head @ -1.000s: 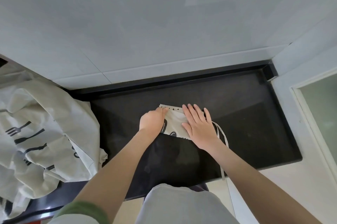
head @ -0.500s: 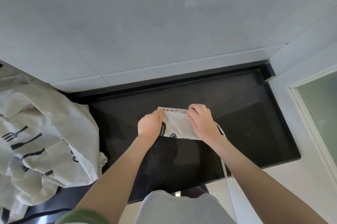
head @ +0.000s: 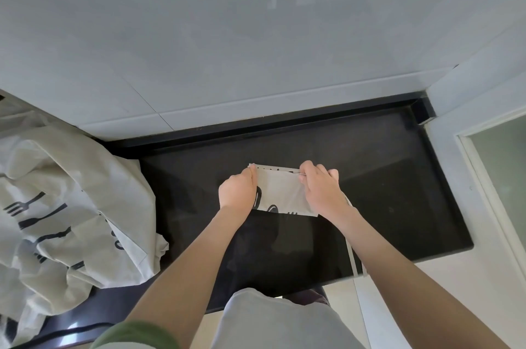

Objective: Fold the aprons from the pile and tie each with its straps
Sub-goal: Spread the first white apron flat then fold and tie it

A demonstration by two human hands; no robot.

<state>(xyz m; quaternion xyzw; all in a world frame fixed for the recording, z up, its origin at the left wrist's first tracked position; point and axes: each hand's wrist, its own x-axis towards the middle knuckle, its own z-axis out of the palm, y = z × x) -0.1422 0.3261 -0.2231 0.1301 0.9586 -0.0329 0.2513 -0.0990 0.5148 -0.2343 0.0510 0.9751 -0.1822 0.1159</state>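
Two hands now pinch the same edge, where a second ago they did different jobs. At 9 o'clock the pile (head: 65, 206) of unfolded aprons slumps on the counter (head: 384, 192), untouched and well apart from the work. Your left hand (head: 237, 192) is little changed: it is curled at the far left corner, thumb and fingers nipping the hem. The apron (head: 280, 192) lies mid-counter as a small folded rectangle, with print showing along its near edge at 6 o'clock. Your right hand (head: 320, 189), which lay flat pressing the cloth, has curled and now grasps the far right corner. So the smoothing looks finished, and you seem set to draw the far edge toward you for another fold. One strap (head: 351, 257) trails from under your right wrist toward 5 o'clock and off the counter's edge. Keep it free, since tying likely follows soon, and the pile is still to do.
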